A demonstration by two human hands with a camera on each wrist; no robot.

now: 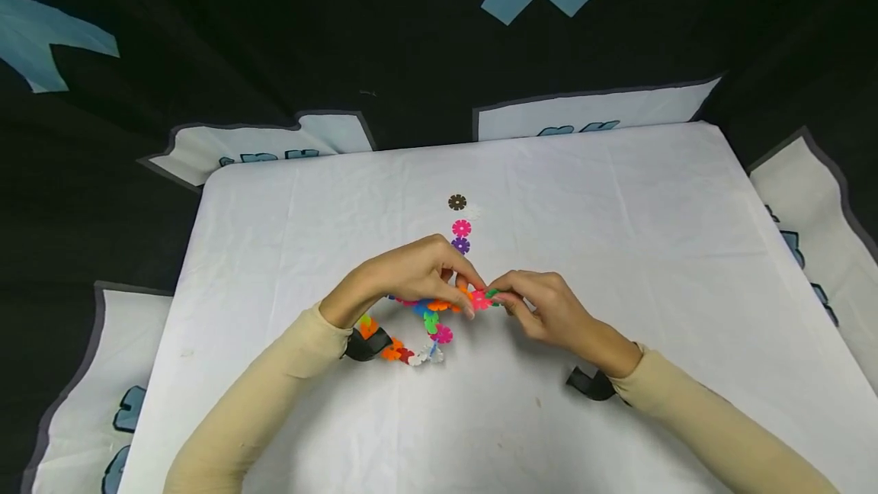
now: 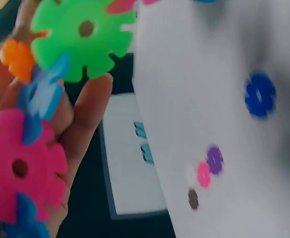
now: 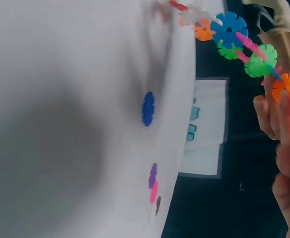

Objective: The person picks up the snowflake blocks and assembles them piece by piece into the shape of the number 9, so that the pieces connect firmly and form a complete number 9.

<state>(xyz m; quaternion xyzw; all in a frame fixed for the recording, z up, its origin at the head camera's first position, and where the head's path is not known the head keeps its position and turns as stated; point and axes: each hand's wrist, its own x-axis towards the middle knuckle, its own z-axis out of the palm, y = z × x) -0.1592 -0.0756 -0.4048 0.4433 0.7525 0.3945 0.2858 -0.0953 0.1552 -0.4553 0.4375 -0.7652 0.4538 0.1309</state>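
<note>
A chain of interlocking flower-shaped plastic discs (image 1: 442,335) hangs in a loop from my left hand (image 1: 428,273); orange, green, white, blue and pink pieces show in it. My left thumb and fingers pinch the chain near its right end. There, a bright pink disc (image 1: 480,301) shows between both hands. Against it, my right hand (image 1: 545,309) pinches a green disc (image 1: 492,293), partly covered by the fingertips. Close up in the left wrist view, a large green disc (image 2: 100,42) and a pink disc (image 2: 40,186) of the chain cross my left fingers (image 2: 91,101).
Loose discs lie on the white-covered table (image 1: 617,212) beyond my hands: brown (image 1: 457,202), pink (image 1: 462,228), purple (image 1: 460,245) and a whitish one. A blue disc (image 2: 260,94) lies nearer. Black straps (image 1: 591,385) hang at both wrists. Dark cloth (image 1: 384,36) surrounds the table.
</note>
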